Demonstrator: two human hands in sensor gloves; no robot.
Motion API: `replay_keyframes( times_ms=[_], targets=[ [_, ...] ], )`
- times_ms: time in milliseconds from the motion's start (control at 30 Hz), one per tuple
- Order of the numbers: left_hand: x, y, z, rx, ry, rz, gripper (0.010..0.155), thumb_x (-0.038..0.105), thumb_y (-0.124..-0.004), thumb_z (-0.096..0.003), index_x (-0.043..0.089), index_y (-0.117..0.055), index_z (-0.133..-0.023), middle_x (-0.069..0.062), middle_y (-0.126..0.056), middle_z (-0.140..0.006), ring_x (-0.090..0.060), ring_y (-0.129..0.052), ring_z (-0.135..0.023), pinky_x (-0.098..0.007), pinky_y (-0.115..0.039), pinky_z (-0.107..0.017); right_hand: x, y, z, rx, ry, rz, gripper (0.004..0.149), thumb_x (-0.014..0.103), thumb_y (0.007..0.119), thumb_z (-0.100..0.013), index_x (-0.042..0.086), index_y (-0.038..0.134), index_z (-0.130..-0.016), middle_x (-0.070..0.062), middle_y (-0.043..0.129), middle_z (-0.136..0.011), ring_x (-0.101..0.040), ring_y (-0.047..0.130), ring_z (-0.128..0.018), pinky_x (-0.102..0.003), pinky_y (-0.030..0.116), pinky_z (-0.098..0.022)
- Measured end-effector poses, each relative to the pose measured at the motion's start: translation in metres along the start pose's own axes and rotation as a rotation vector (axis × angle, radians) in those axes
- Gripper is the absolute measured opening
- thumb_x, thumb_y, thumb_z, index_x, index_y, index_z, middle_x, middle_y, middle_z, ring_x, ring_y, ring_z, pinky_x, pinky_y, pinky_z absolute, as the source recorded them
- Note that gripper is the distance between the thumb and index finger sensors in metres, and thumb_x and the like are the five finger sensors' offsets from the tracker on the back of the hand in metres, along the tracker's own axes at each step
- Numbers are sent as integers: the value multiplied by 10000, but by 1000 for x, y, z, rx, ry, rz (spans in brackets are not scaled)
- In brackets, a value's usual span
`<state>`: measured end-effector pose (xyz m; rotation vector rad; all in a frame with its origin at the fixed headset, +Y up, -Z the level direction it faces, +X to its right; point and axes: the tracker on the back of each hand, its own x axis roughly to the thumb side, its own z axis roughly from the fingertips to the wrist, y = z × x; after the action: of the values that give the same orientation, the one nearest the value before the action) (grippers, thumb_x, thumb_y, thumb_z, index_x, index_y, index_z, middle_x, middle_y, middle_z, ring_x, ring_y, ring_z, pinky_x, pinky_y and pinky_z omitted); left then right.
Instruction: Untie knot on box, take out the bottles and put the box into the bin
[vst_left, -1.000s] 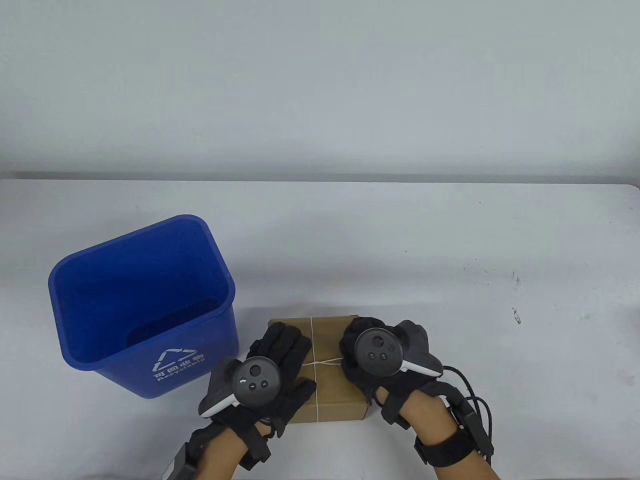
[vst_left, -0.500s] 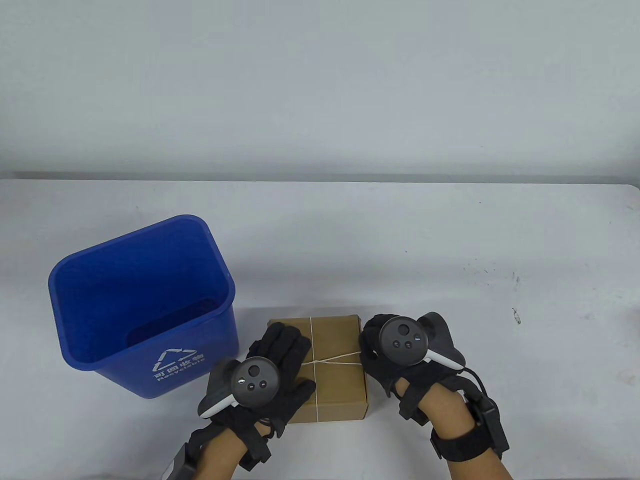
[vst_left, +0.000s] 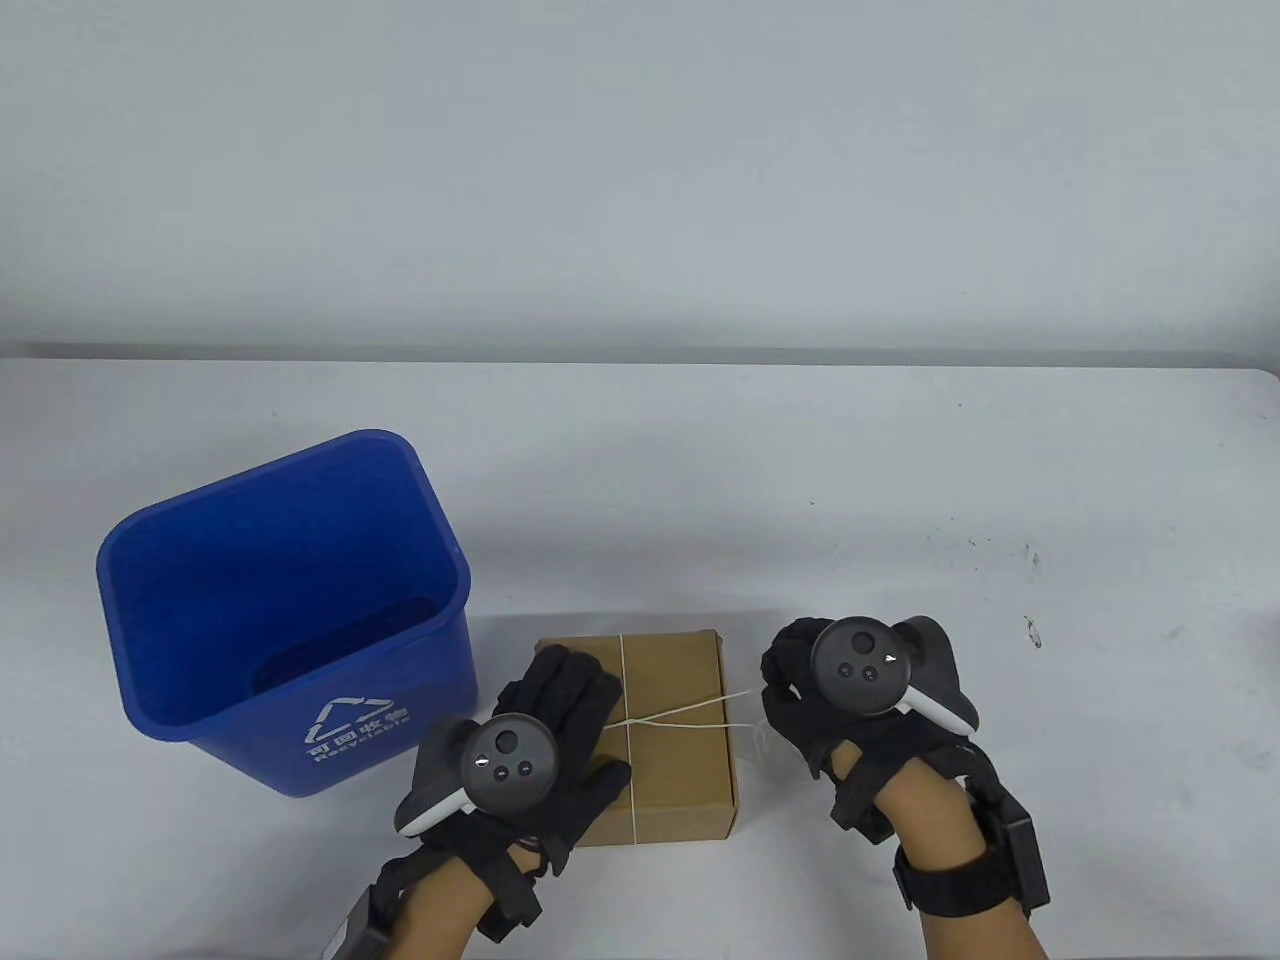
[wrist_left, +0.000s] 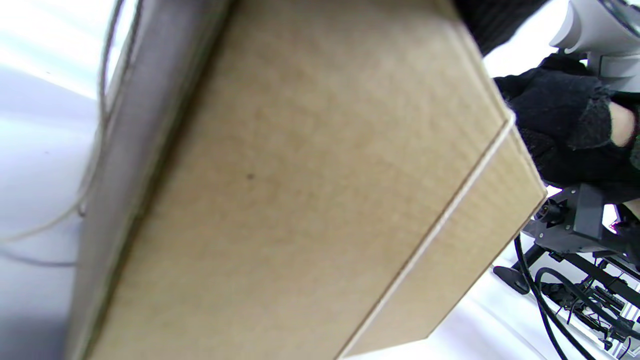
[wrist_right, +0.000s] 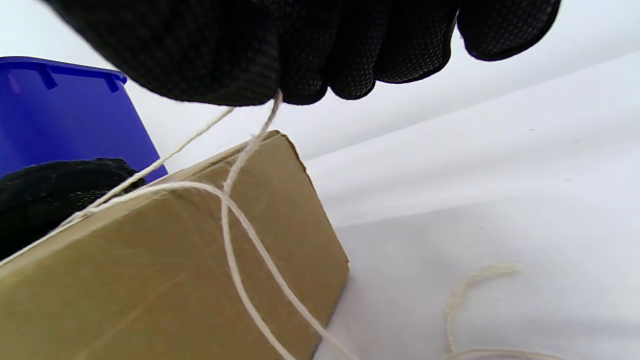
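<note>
**Pulling string at the tied box**

Spanning the whole lower part of the table view, the white counter (vst_left: 900, 480) carries everything. On its left stands the blue bin (vst_left: 285, 610), upright, mouth open, a white recycling mark on its near wall. Just right of the bin lies the brown cardboard box (vst_left: 675, 770), flat on the counter and closed, with string (vst_left: 680, 712) wrapped across its top both ways.

Resting on the box's left part, the left hand (vst_left: 545, 740) lies palm down with fingers straight and spread, touching the lid and holding nothing; the box's near side fills the left wrist view. Off the box's right edge, just beside it and above the counter, the right hand (vst_left: 830, 700) has its fingers curled. In the right wrist view its fingertips (wrist_right: 305, 85) pinch the string, which runs taut from them down to the box top, while a looser strand loops over the box's side. A free tail of string (wrist_right: 480, 280) lies on the counter to the right of the box
</note>
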<state>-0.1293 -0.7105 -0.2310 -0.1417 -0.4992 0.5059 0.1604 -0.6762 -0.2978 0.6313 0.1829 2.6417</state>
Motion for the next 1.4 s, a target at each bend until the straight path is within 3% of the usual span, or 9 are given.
replay_keyframes(
  times_ms=[500, 1300, 1400],
  targets=[
    [0, 0, 0, -1, 0, 0, 824, 550, -653, -520, 184, -297, -1167, -77, -183, -1195, -425, -85, -1125, -725, -259, -745, -42, 10, -6, 42, 140, -34, 386, 297, 764, -470, 73, 742, -784, -120, 646, -893, -470, 598, -904, -673, 532, -621],
    [0, 0, 0, -2, -2, 0, 823, 548, -652, -520, 186, -292, -1165, -68, -177, -1194, -419, -77, -1124, -729, -257, -743, -76, 23, -9, 117, 315, 38, 382, 283, 767, -474, 72, 743, -792, -124, 638, -904, -501, 569, -916, -685, 509, -623],
    [0, 0, 0, -2, -2, 0, 824, 547, -654, -519, 185, -293, -1165, -70, -177, -1194, -420, -75, -1124, -732, -256, -741, -76, 22, -9, 82, 317, 36, 392, 287, 773, -477, 76, 759, -807, -123, 636, -922, -499, 574, -919, -682, 515, -622]
  ],
)
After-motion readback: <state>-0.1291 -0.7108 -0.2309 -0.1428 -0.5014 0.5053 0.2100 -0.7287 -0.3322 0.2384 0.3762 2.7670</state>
